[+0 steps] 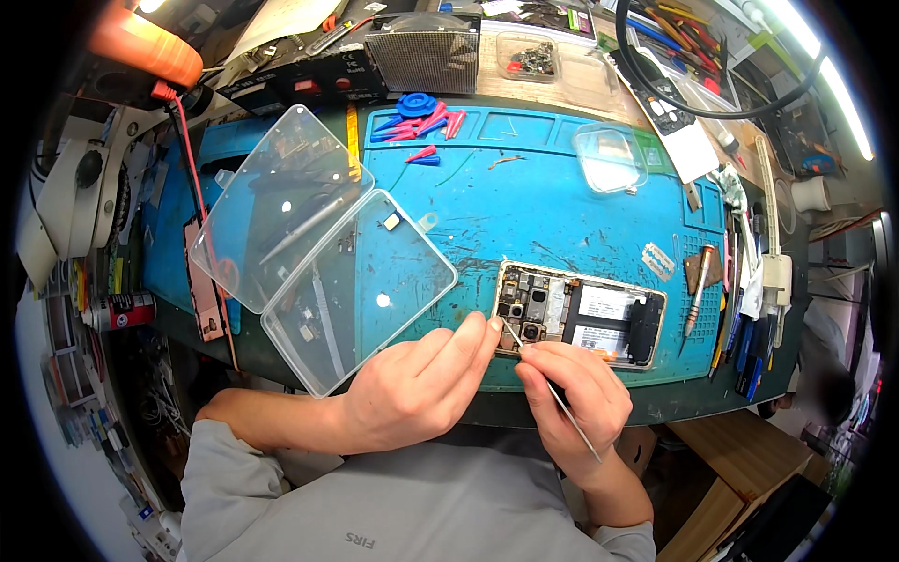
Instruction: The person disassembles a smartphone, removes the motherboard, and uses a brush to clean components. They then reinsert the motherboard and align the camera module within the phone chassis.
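An opened smartphone [613, 292] lies on the blue mat, its circuit board and camera modules bared at the left and its battery at the right. My left hand [412, 389] has its fingers pressed together, with the tips against the phone's left edge; the thumb is hidden. My right hand [582, 403] grips a thin metal pick-like tool [573, 421] between thumb and fingers. The tool's tip reaches the lower left of the board, beside the left fingertips. Left of the phone, a clear plastic box [323, 370] lies with its lid open and small parts inside.
Pink and blue cone-shaped tips [426, 159] lie on the blue mat [524, 211] beyond the phone. A clear container [609, 159] stands at the far right. Nearer are a razor blade [658, 262] and a screwdriver [699, 290]. An orange-handled tool [145, 47] hangs at upper left.
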